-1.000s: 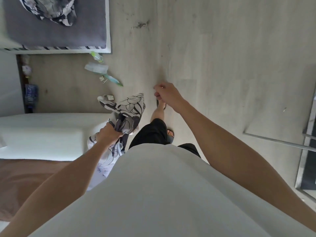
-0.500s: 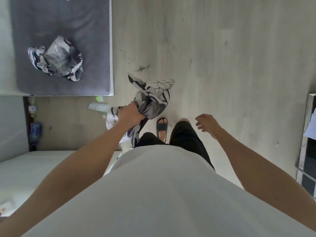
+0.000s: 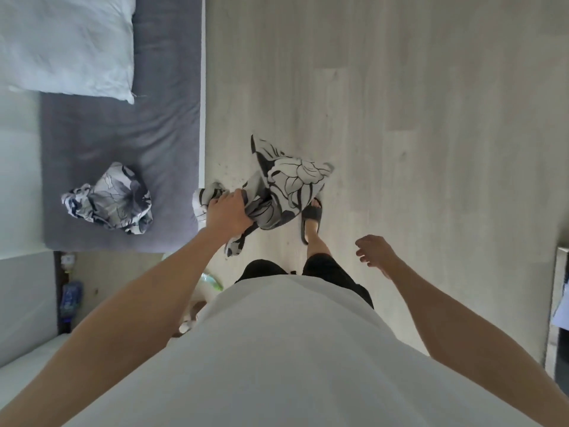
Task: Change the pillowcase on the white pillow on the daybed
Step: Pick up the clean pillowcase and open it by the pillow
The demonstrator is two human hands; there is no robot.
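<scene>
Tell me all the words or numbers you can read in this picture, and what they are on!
None can be read.
Blue packet on the floor by the grey-cushioned daybed: it may carry print, but too small and blurred to tell.
Black-and-white floral pillowcase gripped by the left hand: only a flower pattern, no words.
Crumpled floral cloth on the daybed: the same pattern, no words.

Single head view, steeply down over floor (image 3: 400, 118).

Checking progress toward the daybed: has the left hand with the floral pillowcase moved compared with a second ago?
Yes. The left hand gripping the floral pillowcase has travelled forward and now sits level with the grey daybed mattress, beside its edge; earlier the mattress lay well ahead.
</scene>
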